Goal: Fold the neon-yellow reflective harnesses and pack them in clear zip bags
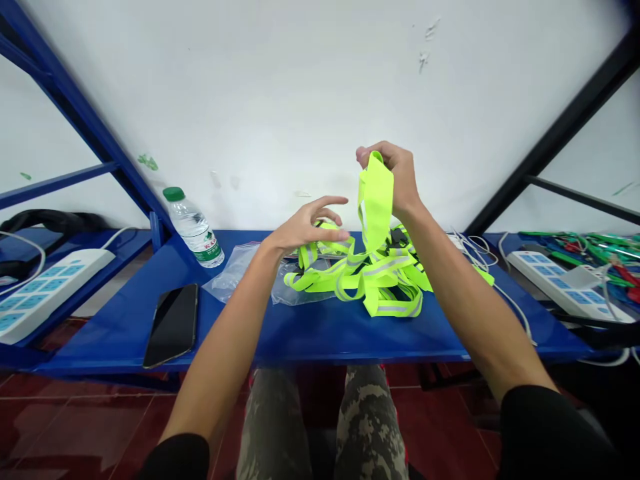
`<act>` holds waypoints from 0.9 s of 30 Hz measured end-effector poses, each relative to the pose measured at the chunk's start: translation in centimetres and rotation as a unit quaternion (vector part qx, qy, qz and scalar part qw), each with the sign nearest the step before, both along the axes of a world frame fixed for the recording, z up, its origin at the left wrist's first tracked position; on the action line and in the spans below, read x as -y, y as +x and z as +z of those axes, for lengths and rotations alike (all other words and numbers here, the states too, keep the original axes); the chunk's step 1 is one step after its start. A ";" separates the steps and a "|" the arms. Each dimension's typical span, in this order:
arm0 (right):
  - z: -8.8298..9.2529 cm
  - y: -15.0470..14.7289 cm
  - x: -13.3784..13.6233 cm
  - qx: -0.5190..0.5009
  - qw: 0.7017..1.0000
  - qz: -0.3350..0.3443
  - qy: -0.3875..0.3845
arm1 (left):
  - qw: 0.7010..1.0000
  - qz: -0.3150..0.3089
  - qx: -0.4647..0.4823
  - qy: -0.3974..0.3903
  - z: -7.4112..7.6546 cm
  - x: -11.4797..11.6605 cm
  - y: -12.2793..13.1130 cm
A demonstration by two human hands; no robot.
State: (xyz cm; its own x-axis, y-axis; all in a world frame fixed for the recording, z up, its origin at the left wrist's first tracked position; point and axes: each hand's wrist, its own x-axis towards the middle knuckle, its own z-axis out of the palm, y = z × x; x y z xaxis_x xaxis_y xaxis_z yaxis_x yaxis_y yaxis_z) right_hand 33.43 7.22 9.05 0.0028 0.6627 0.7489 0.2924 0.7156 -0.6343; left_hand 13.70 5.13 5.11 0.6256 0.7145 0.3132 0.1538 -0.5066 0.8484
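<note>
My right hand (393,170) is raised above the blue table, closed on a neon-yellow reflective strap (379,193) that hangs in a loop from the fingers. The strap runs down to a tangled heap of the same webbing (393,277) with silver stripes and a black buckle (399,237). My left hand (315,227) hovers over the left side of the heap, holding nothing, thumb and fingers apart. Under the heap's left part lie clear plastic bags (235,272), partly hidden by my left forearm.
A water bottle (195,230) with a green cap and a black phone (173,325) are on the table (295,337) at left. White power strips (50,290) lie on both sides. White cables (477,247) and green-handled tools (600,250) are at right. A white wall (280,100) rises behind.
</note>
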 end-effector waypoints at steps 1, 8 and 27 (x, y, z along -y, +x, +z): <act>0.3 -0.6 0.4 -0.009 1.000 0.024 -0.007 | 1.000 -0.004 0.020 -0.001 0.4 0.0 0.9; 2.2 -0.1 2.8 0.122 0.985 0.108 -0.052 | 0.995 0.004 0.097 -0.036 0.4 -1.5 6.8; -9.6 -1.7 5.1 0.243 0.947 -0.138 -0.159 | 0.928 0.221 0.297 -0.050 4.0 -1.2 9.5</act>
State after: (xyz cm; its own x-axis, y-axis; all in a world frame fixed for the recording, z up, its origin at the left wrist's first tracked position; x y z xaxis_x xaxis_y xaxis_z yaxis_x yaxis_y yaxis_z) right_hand 31.70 2.12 -0.52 -0.0853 0.8787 0.4697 0.7530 0.3655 -0.5472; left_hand 23.17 6.34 9.13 0.0025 0.9045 0.4264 -0.1815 -0.4189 0.8897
